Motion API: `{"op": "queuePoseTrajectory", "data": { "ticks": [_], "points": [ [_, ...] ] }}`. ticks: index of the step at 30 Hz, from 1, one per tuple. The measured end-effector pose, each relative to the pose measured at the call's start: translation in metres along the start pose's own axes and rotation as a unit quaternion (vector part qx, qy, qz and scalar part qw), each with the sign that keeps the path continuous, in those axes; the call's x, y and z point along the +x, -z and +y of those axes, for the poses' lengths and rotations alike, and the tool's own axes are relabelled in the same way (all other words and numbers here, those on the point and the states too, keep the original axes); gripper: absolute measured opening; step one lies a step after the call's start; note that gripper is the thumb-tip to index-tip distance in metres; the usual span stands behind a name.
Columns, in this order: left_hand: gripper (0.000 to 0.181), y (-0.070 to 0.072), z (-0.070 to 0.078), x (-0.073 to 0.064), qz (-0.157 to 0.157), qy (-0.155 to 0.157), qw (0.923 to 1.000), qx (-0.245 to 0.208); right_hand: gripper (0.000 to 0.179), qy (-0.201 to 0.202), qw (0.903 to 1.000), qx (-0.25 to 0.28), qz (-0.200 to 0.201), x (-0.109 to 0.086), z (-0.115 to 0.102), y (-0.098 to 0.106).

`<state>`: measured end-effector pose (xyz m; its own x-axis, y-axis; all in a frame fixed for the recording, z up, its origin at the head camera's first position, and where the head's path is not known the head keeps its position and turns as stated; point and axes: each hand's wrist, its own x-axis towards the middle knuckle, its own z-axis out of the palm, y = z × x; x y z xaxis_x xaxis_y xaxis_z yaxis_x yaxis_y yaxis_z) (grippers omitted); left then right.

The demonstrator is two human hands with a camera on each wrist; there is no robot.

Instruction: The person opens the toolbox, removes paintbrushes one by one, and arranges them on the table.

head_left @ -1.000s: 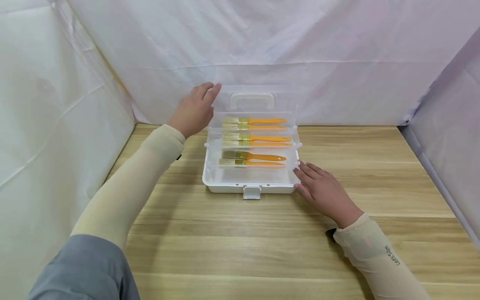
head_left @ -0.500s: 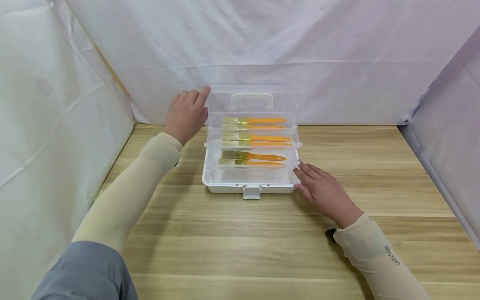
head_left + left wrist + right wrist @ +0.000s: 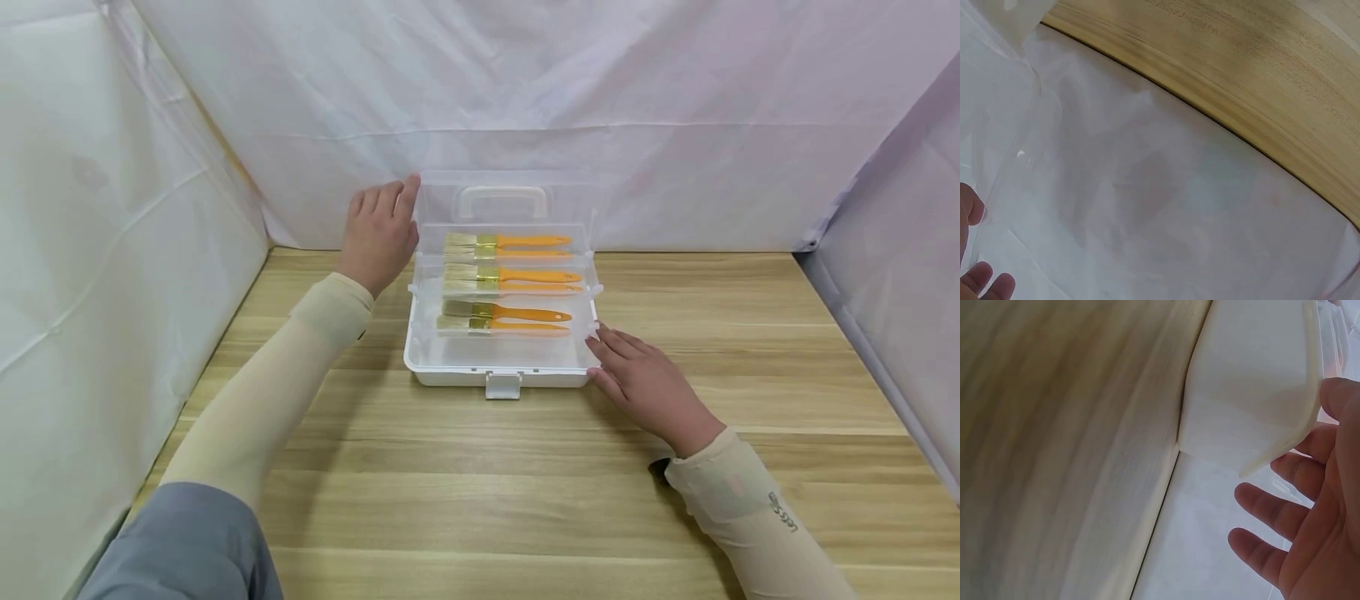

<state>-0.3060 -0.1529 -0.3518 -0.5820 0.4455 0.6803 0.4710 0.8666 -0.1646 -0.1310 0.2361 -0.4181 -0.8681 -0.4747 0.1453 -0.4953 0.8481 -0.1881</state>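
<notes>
A white plastic case (image 3: 502, 377) with its clear lid (image 3: 435, 200) raised stands in the middle of the wooden table. Several paintbrushes (image 3: 532, 315) with orange handles and pale bristles lie in its clear stepped trays, bristles to the left. My left hand (image 3: 378, 237) is at the lid's left edge, index fingertip near the upper corner. In the left wrist view its thumb (image 3: 972, 205) and two fingertips lie by that clear edge; no firm grip shows. My right hand (image 3: 652, 387) rests against the case's right side near the front, fingers extended, touching the rim in the right wrist view.
A front latch (image 3: 503, 385) hangs down on the case, and a white handle (image 3: 504, 200) sits on the lid. White cloth (image 3: 600, 83) hangs behind the table (image 3: 450, 500) and along both sides. The lid stands close to the back cloth.
My left hand has drawn back leftward from over the lid's upper left corner to its left edge, then shifted slightly right. The right hand, case and brushes stay practically in place.
</notes>
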Motion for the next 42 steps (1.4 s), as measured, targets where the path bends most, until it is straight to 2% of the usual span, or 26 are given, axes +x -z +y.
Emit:
{"op": "queuePoseTrajectory", "data": {
  "ticks": [6,18,25,32,38,42],
  "points": [
    [0.053,-0.003,0.002,0.002,0.011,-0.005,0.9999,-0.002,0.055,-0.005,1.0,-0.001,-0.007,0.0,-0.001,-0.001],
    [0.057,-0.003,0.004,0.004,-0.019,-0.035,0.999,-0.018,0.056,0.002,1.0,0.005,0.006,-0.001,-0.003,-0.002],
    [0.069,0.001,0.001,0.008,-0.053,-0.072,0.996,-0.006,0.056,0.007,0.9998,0.007,0.016,-0.002,-0.003,-0.002],
    [0.064,-0.001,-0.002,0.013,-0.077,-0.081,0.9937,-0.008,0.056,0.005,0.9999,0.006,0.015,-0.001,-0.005,-0.002],
    [0.062,-0.005,-0.008,0.019,-0.088,-0.106,0.9903,-0.014,0.056,0.001,0.9999,0.003,0.01,-0.002,-0.006,-0.002],
    [0.064,-0.006,-0.011,0.024,-0.118,-0.119,0.9859,-0.013,0.056,0.004,0.9999,0.005,0.015,-0.002,-0.008,-0.001]
  ]
}}
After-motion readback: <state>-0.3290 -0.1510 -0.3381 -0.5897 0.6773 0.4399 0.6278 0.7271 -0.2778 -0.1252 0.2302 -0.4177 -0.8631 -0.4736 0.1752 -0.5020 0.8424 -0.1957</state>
